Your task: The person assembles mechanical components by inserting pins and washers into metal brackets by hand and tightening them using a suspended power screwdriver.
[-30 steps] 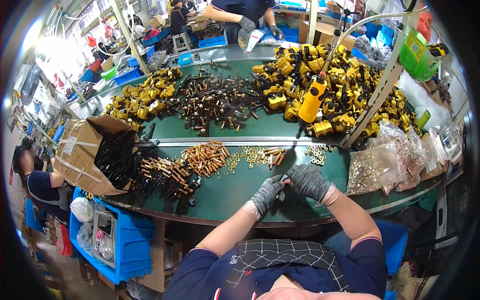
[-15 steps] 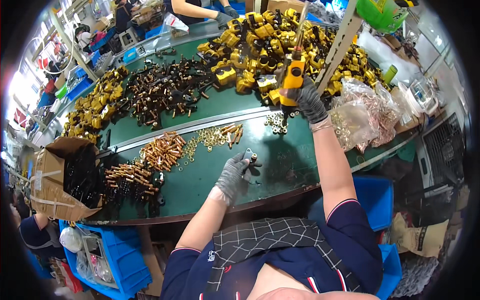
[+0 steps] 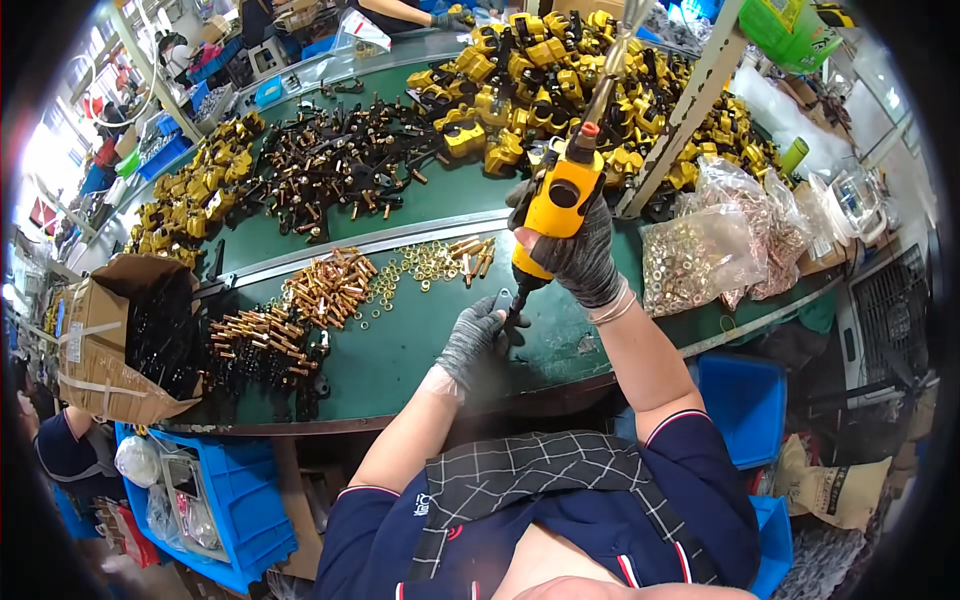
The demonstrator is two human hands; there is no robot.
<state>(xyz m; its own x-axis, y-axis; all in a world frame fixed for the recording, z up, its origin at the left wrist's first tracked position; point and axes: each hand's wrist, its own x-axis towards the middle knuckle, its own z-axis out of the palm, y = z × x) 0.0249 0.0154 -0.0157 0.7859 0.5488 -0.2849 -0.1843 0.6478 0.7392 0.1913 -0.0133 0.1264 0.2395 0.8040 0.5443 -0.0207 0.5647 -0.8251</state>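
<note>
My right hand (image 3: 588,262), in a grey glove, is wrapped round a yellow and black power screwdriver (image 3: 556,200) hanging from a coiled line above. The tool points down and its black tip meets, or nearly meets, a small part with a grey flat end (image 3: 503,298). My gloved left hand (image 3: 474,342) pinches this part just over the green bench. Much of the part is hidden by fingers and tool. To the left of it lie loose brass rings (image 3: 412,268), a few copper-coloured bolts (image 3: 474,256) and a bigger heap of such bolts (image 3: 330,290).
Behind a metal rail are piles of black levers (image 3: 340,165) and yellow-black fittings (image 3: 550,70). A cardboard box (image 3: 85,375) of black parts stands at left, bags of metal pieces (image 3: 700,265) at right. A slanted post (image 3: 685,115) rises nearby. Across the bench is a co-worker's gloved hand (image 3: 452,20).
My right hand has brought the screwdriver down and leftward, from above the bench to the part in my left hand. My left hand has barely moved.
</note>
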